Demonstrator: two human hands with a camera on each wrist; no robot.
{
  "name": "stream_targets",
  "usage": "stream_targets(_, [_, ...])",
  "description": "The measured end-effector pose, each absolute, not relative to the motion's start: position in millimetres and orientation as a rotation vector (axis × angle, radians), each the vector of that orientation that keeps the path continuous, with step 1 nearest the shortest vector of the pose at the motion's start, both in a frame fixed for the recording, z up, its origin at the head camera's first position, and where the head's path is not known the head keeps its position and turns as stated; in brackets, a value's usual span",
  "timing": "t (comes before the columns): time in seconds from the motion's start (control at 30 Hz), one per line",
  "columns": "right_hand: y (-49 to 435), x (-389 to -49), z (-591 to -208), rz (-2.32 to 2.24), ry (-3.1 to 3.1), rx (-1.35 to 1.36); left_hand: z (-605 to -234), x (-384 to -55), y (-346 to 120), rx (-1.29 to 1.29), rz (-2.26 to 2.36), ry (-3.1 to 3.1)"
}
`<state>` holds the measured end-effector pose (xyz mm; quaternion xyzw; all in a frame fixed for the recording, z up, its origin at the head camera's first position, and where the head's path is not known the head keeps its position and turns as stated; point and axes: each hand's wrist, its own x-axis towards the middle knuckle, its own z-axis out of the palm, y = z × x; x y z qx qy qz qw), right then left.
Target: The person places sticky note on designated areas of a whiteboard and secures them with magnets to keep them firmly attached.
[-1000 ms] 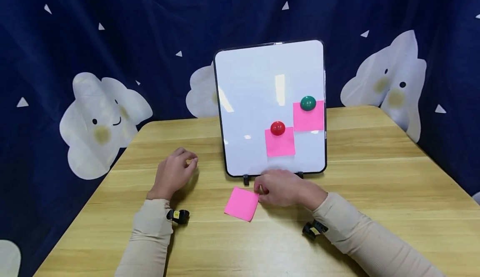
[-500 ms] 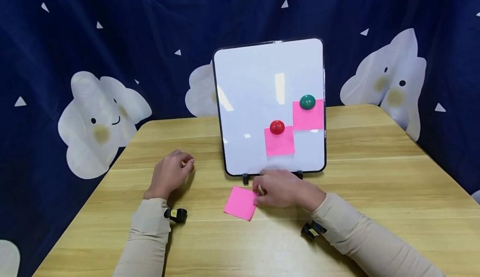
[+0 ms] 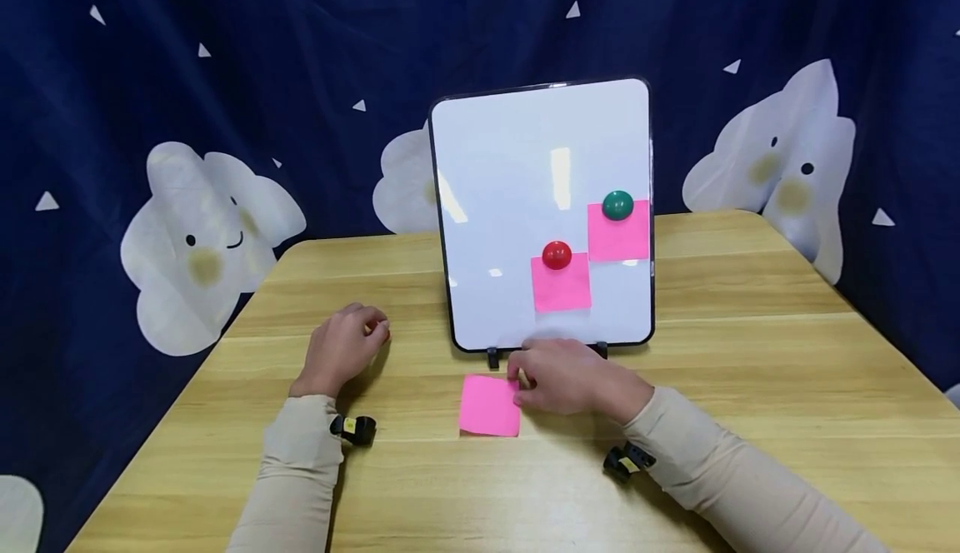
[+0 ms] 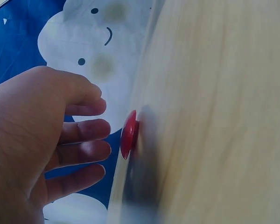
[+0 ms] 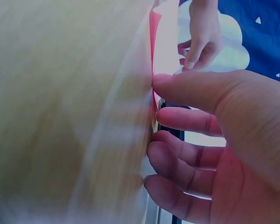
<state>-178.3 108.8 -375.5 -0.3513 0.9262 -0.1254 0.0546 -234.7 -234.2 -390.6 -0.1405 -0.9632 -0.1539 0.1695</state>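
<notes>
My right hand (image 3: 562, 376) is at the right edge of a loose pink sticky note (image 3: 489, 406) on the table, below the whiteboard (image 3: 502, 186). In the right wrist view, the thumb and index finger (image 5: 184, 118) pinch the note's edge while the other fingers curl beside them. My left hand (image 3: 341, 349) is held low over the table at left, its fingers loosely bent and holding nothing. A red round magnet (image 4: 129, 135) sits on the table just beyond those fingertips, apart from them; the head view mostly hides it behind the hand.
On the whiteboard, a red magnet (image 3: 557, 255) holds one pink note (image 3: 561, 286) and a green magnet (image 3: 618, 205) holds another pink note (image 3: 618, 236). Black feet (image 3: 492, 358) support the board. A dark blue curtain (image 3: 315, 28) with clouds hangs behind the wooden table (image 3: 420, 486).
The loose pink note has turned on the table, so its edges now lie nearly square to the board. The left hand has shifted slightly down and left; the right hand has barely moved.
</notes>
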Motion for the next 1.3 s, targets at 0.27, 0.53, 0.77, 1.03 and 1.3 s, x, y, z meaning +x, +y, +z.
stream_targets(0.27, [109.5, -179.5, -377.6, -0.353, 2.85, -1.098, -388.8, -233.5, -233.5, -0.388, -0.429, -2.774])
stream_targets(0.53, [108.2, -177.0, -375.3, -0.359, 2.839, -1.061, -389.0, -233.9, -235.5, -0.398, -0.435, -2.812])
stream_targets(0.77, [108.1, -177.7, -374.6, -0.372, 2.828, -1.024, -388.7, -233.4, -237.1, -0.395, -0.449, -2.839])
stream_targets(1.03, [109.1, -179.1, -373.4, -0.392, 2.829, -1.026, -389.0, -235.7, -237.6, -0.406, -0.451, -2.863])
stream_targets(1.3, [108.6, -177.3, -374.3, -0.384, 2.822, -1.036, -393.0, -233.7, -238.9, -0.387, -0.421, -2.898])
